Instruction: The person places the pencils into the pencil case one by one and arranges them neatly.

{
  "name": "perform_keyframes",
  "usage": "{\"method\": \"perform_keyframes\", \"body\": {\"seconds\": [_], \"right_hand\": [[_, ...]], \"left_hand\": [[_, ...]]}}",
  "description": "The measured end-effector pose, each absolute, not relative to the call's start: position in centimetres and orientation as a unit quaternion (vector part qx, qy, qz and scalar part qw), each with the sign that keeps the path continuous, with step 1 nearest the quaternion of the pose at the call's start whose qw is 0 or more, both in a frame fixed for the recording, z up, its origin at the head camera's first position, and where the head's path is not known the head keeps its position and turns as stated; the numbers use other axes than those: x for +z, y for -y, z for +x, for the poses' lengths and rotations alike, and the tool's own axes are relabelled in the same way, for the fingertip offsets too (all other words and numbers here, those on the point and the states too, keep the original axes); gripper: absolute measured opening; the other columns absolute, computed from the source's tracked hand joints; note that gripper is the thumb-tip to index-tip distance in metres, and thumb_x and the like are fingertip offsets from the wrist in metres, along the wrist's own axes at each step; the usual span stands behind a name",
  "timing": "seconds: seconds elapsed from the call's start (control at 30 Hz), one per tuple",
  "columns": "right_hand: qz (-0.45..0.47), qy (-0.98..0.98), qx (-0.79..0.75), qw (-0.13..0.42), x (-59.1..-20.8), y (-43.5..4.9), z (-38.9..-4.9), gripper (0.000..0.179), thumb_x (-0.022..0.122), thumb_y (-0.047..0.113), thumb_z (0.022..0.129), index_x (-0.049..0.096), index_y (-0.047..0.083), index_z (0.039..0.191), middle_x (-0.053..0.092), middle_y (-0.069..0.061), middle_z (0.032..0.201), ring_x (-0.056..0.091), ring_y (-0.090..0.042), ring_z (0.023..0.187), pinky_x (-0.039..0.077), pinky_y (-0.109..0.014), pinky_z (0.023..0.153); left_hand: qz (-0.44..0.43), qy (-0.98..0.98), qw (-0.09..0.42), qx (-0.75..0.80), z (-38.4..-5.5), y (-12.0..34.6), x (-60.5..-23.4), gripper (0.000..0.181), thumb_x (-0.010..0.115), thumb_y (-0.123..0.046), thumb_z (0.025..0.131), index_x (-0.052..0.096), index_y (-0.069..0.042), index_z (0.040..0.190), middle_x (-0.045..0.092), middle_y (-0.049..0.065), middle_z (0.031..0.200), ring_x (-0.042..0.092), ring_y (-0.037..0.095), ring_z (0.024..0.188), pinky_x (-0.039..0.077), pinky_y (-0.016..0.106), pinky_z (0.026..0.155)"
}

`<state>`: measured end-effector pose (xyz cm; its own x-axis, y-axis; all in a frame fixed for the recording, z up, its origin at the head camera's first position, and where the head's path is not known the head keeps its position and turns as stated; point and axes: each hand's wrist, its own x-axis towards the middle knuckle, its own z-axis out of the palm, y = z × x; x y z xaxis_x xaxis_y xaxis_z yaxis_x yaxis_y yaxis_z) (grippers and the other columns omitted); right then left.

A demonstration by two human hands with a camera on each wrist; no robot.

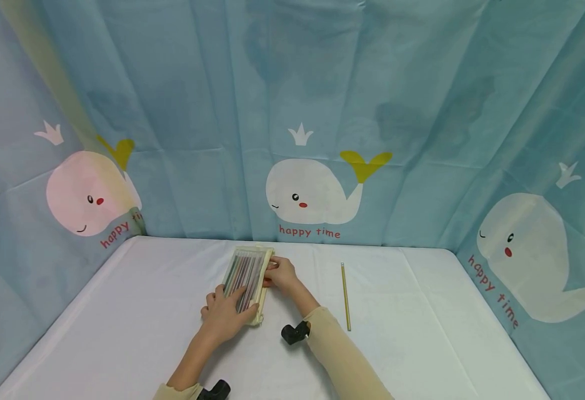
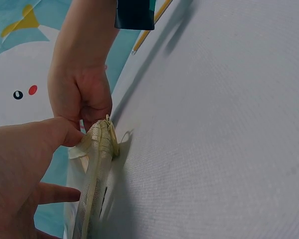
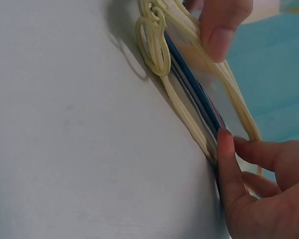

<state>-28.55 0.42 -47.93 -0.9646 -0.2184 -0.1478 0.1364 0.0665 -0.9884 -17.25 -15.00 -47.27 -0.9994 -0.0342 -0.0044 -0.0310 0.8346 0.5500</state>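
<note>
A clear pencil pouch [image 1: 253, 250] with cream zipped edging lies on the white table, several coloured pencils [image 1: 239, 278] inside it. My left hand [image 1: 224, 318] holds the pouch's near end, fingers spread over its top and thumb at the zipped edge. On the pouch's right side, my right hand [image 1: 283, 274] grips the edge with curled fingers. The right wrist view shows the zip side parted, a blue pencil [image 3: 192, 79] lying in the gap and my right fingertips against it. A cream zip pull [image 3: 166, 57] hangs at the near corner.
A single yellow pencil [image 1: 345, 297] lies on the white tablecloth [image 1: 422, 333], right of my right forearm. Blue curtains with whale prints [image 1: 314, 191] stand around the back and sides of the table. Black camera mounts [image 1: 294, 332] sit on both wrists.
</note>
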Motion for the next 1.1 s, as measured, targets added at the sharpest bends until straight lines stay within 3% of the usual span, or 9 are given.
{"method": "perform_keyframes", "body": {"seconds": [0.47,0.8,0.97,1.1], "right_hand": [[-0.051,-0.751,-0.642,0.144,-48.0,-0.4,-29.2,0.043,0.063,-0.006,0.099,0.062,-0.006,0.142,0.067,-0.010,0.086,0.065,-0.009,0.064,0.060,-0.026,0.063],[-0.050,-0.713,-0.678,0.173,-48.2,-1.5,-29.1,0.043,0.063,-0.001,0.102,0.056,-0.015,0.142,0.074,-0.025,0.107,0.070,-0.011,0.073,0.062,-0.028,0.070],[-0.050,-0.707,-0.683,0.177,-47.9,-2.6,-28.7,0.043,0.062,-0.003,0.102,0.055,-0.015,0.143,0.071,-0.024,0.110,0.071,-0.014,0.081,0.063,-0.029,0.076],[-0.051,-0.707,-0.683,0.178,-47.4,-3.4,-28.2,0.042,0.061,-0.004,0.102,0.056,-0.014,0.142,0.070,-0.020,0.105,0.068,-0.013,0.077,0.062,-0.027,0.074]], "left_hand": [[0.016,0.958,-0.004,-0.287,-17.2,14.9,-47.0,0.071,0.065,-0.052,0.098,0.056,-0.005,0.151,0.029,0.044,0.154,0.031,0.063,0.135,0.034,0.075,0.093],[0.016,0.958,0.002,-0.285,-17.0,14.8,-47.1,0.071,0.065,-0.052,0.097,0.058,-0.005,0.150,0.031,0.044,0.153,0.032,0.063,0.134,0.034,0.075,0.093],[0.018,0.959,0.001,-0.284,-17.1,14.8,-47.1,0.071,0.065,-0.051,0.097,0.058,-0.005,0.150,0.031,0.044,0.153,0.031,0.064,0.134,0.034,0.076,0.094],[0.017,0.959,0.003,-0.283,-17.1,14.9,-47.0,0.071,0.065,-0.052,0.097,0.058,-0.005,0.149,0.031,0.044,0.152,0.032,0.064,0.134,0.034,0.076,0.094]]}}
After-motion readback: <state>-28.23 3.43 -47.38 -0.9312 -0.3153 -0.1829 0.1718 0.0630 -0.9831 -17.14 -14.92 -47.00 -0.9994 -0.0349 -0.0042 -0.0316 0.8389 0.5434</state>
